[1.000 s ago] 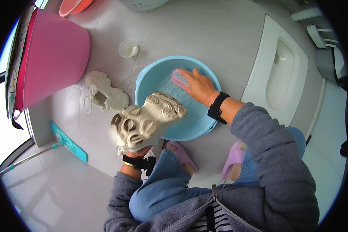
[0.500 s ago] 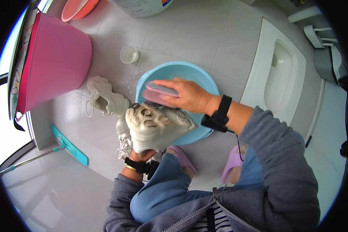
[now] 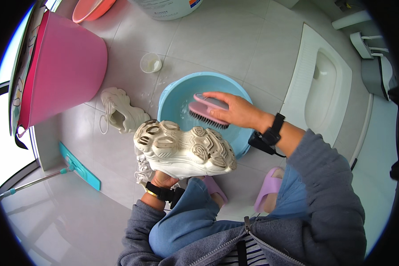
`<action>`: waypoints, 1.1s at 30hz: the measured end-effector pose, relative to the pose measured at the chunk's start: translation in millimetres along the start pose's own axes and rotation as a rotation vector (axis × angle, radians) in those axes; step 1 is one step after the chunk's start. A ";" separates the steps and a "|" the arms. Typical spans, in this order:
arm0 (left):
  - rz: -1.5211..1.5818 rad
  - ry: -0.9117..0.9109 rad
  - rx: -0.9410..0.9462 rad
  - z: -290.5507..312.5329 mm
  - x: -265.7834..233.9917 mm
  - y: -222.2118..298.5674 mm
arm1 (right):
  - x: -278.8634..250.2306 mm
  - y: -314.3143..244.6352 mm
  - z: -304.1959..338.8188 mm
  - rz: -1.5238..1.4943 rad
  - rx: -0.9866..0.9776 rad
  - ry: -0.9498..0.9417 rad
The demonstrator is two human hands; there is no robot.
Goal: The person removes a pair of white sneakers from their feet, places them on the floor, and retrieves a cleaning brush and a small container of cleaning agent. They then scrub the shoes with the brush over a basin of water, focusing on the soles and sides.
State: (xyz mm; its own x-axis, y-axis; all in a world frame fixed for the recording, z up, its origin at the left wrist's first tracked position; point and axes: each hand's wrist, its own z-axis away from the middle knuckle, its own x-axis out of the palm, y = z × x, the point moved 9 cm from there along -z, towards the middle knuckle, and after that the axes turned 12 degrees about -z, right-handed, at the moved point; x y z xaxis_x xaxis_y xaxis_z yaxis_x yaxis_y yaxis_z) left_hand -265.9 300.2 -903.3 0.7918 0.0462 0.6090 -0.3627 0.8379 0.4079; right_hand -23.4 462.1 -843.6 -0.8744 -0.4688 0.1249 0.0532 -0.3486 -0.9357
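In the head view, the left hand (image 3: 165,179) grasped a chunky off-white sneaker (image 3: 186,148), sole up, near the rim of a round light-blue plastic basin (image 3: 175,95). The right hand (image 3: 241,113) gripped a pink, black-bristled oval brush (image 3: 200,108) over the basin.

A grey jacket (image 3: 332,190), blue jeans (image 3: 181,221) and black wrist straps (image 3: 275,128) were worn, with lilac slippers (image 3: 266,190) eleven and one o'clock from the zip (image 3: 247,225).

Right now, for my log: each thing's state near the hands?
Cream chunky shoe: held, sole up
Pink oval bristle brush: held, bristles exposed
Blue round plastic basin: holding water
Second cream shoe: on floor
Pale laced shoe: partly hidden
Clear round plastic cup: upright, open
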 end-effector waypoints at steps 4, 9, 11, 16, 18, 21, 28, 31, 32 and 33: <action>-0.604 -0.173 0.102 -0.6 25.1 6.1 | 47.3 -68.3 15.0 0.124 -0.306 -0.130; 0.082 -0.179 -0.137 -8.6 56.2 -2.5 | 32.9 -69.4 -22.6 0.288 -0.116 -0.069; -0.030 -0.074 -0.121 -10.1 55.2 0.9 | 27.4 -72.5 -25.7 0.319 -0.172 -0.036; 0.035 -0.104 -0.128 -9.5 54.5 -0.4 | 39.8 -56.0 -13.5 0.125 -0.264 -0.106; 0.166 -0.170 -0.103 -8.2 52.5 2.5 | 26.2 -24.2 -19.8 0.191 -0.083 -0.024; -0.364 0.017 0.034 -6.9 29.7 14.4 | 8.7 14.0 -26.4 0.632 0.014 0.029; -1.601 0.183 0.493 -2.3 88.6 104.9 | 7.1 60.3 -30.1 0.799 0.089 -0.087; -1.326 0.194 0.525 7.5 115.4 131.3 | -12.8 54.6 -25.4 0.726 0.090 0.177; -1.098 0.181 0.518 9.6 118.4 137.5 | -15.6 55.2 -24.0 0.736 0.118 0.205; -1.307 0.251 0.530 15.6 124.5 142.3 | -16.8 54.7 -23.2 0.737 0.140 0.216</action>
State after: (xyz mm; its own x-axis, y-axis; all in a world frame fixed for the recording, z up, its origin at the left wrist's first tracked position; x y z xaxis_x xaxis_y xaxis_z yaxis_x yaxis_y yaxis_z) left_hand -226.6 416.8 -758.9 0.7383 -0.4460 -0.5059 0.5878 0.0578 0.8069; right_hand -17.0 469.7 -904.5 -0.6638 -0.4554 -0.5933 0.7045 -0.1144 -0.7004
